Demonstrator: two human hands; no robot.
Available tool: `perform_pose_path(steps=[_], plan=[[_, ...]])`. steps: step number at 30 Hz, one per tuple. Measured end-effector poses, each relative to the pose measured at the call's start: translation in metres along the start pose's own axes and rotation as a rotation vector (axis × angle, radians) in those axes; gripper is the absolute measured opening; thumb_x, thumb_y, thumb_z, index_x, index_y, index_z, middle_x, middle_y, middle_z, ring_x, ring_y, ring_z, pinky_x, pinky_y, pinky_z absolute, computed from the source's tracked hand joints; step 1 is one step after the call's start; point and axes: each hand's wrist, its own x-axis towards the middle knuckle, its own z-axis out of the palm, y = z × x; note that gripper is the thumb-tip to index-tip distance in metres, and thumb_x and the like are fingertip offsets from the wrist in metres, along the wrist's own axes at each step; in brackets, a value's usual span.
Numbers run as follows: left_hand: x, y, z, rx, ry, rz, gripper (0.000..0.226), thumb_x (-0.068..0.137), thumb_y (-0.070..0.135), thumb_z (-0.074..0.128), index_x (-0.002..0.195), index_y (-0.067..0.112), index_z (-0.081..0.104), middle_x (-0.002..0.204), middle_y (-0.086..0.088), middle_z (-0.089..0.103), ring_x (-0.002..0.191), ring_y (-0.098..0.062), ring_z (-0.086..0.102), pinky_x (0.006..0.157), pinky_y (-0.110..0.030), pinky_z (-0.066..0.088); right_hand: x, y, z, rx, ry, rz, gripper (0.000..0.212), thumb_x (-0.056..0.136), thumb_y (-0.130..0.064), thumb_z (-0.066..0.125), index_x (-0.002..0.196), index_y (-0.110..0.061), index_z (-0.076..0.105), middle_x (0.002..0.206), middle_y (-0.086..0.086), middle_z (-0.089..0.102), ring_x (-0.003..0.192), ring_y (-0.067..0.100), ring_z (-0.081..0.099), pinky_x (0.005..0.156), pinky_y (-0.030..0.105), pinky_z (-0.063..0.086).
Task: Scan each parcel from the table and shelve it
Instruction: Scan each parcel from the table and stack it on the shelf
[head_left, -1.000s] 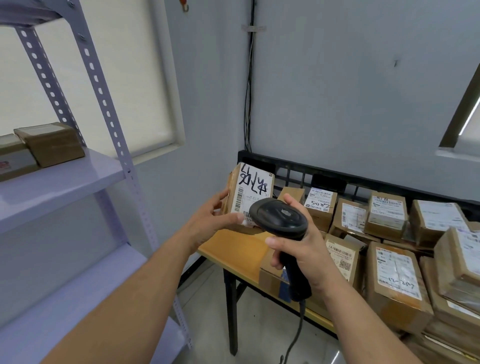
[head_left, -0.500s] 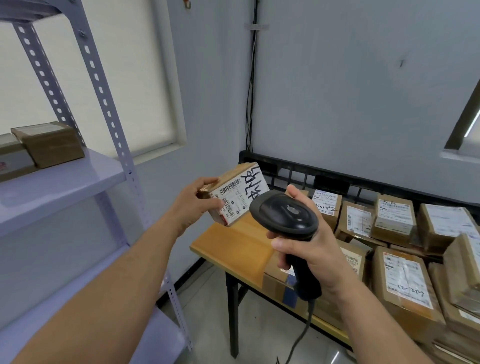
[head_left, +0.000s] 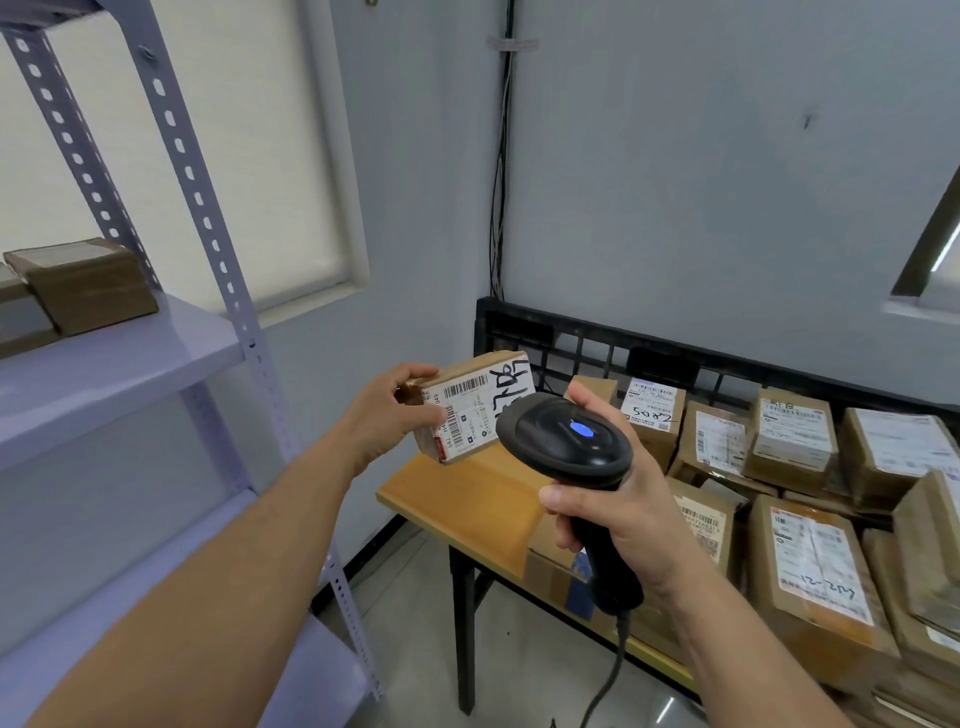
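Note:
My left hand (head_left: 387, 415) grips a small brown parcel (head_left: 470, 405) by its left end, tilted, its white barcode label facing me above the table's corner. My right hand (head_left: 623, 525) holds a black handheld scanner (head_left: 566, 441) by the grip, just right of the parcel and overlapping its lower right corner. A blue light glows on top of the scanner's head. Its cable (head_left: 605, 680) hangs down below my wrist. The wooden table (head_left: 467, 499) carries several labelled cardboard parcels (head_left: 810, 566) on its right part.
A grey metal shelf rack (head_left: 119, 358) stands at the left, with two brown parcels (head_left: 83, 283) on its upper board. A black crate wall (head_left: 571, 343) runs behind the table's parcels. Cables run down the wall corner (head_left: 501, 156).
The parcel in my left hand has been tilted from upright onto its side and brought a little lower. The scanner's blue light has come on. The view has shifted slightly.

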Motion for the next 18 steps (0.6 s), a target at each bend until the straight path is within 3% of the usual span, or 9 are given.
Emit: perform_pose_path(steps=[5,9,13,15,18], plan=[[0.002,-0.002,0.001,-0.010,0.001,0.004,0.043,0.082,0.006,0.070,0.116,0.028,0.055,0.107,-0.001,0.063,0.102,-0.016,0.059,0.080,-0.022,0.051,0.002,0.000,-0.001,-0.017,0.011,0.008,0.096,0.067,-0.006,0.078,0.142,-0.047,0.036,0.097,0.014,0.070,0.057,0.032,0.058,0.052,0.038,0.052],[0.001,0.002,-0.002,-0.036,0.023,0.023,0.051,0.082,0.005,0.071,0.121,0.031,0.052,0.106,0.006,0.060,0.103,-0.014,0.058,0.089,-0.031,0.051,0.009,-0.002,0.000,-0.043,0.021,-0.016,0.096,0.071,-0.002,0.079,0.144,-0.046,0.033,0.097,0.012,0.071,0.057,0.031,0.060,0.053,0.039,0.052],[-0.008,0.006,-0.017,-0.054,0.091,0.053,0.050,0.083,0.004,0.069,0.123,0.029,0.052,0.101,0.010,0.062,0.093,-0.004,0.060,0.074,-0.014,0.049,0.021,-0.007,0.010,-0.057,-0.002,-0.055,0.096,0.074,0.007,0.076,0.142,-0.046,0.035,0.089,0.008,0.071,0.053,0.029,0.060,0.050,0.035,0.051],[-0.014,0.007,-0.030,-0.051,0.159,0.070,0.047,0.083,0.004,0.069,0.120,0.029,0.053,0.099,0.010,0.063,0.091,-0.005,0.061,0.069,-0.012,0.049,0.029,-0.009,0.020,-0.053,-0.038,-0.068,0.096,0.075,0.009,0.075,0.143,-0.045,0.033,0.085,0.007,0.071,0.052,0.028,0.060,0.049,0.034,0.051],[-0.026,0.004,-0.057,-0.071,0.289,0.082,0.045,0.083,0.008,0.071,0.118,0.030,0.055,0.103,0.005,0.065,0.097,-0.012,0.061,0.083,-0.022,0.050,0.042,-0.011,0.040,-0.039,-0.113,-0.086,0.097,0.073,0.002,0.078,0.146,-0.042,0.031,0.084,0.009,0.071,0.052,0.028,0.059,0.049,0.034,0.050]])
